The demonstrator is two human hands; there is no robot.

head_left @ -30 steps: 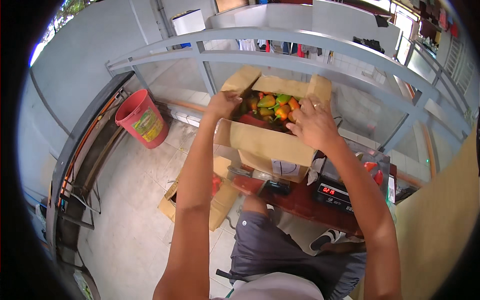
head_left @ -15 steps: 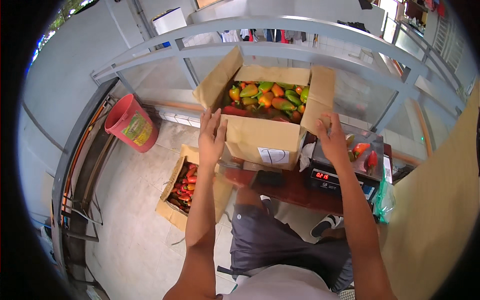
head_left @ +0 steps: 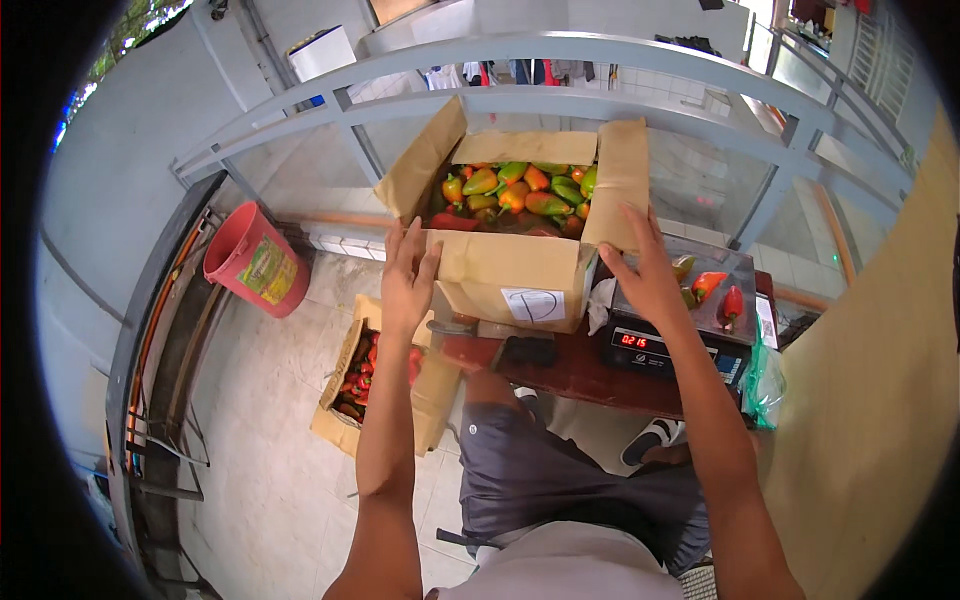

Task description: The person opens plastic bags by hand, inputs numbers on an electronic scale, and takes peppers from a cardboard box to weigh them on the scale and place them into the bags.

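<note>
An open cardboard box (head_left: 508, 268), flaps raised, stands on a dark red low table or bench (head_left: 600, 388) in front of me. Green, orange and red peppers (head_left: 512, 192) fill it, and a white paper label is on its front. At the box's front left corner, my left hand (head_left: 409, 275) grips the cardboard with fingers slightly apart. My right hand (head_left: 643, 268) holds the right side, its fingers against the raised right flap and thumb toward the front corner. Just beyond that hand, a digital scale (head_left: 650, 352) carries a few loose peppers (head_left: 732, 303).
A second open box (head_left: 432, 408) with red peppers (head_left: 357, 385) sits lower left, partly behind my left forearm. A pink bucket (head_left: 257, 262) stands farther left. Metal railing (head_left: 560, 102) runs behind the table. A green-and-clear plastic bag (head_left: 766, 386) hangs beside the scale.
The view has shifted slightly, so most things appear a little farther left. My right fingers now lie straighter along the flap. Both hands stay at the box's sides.
</note>
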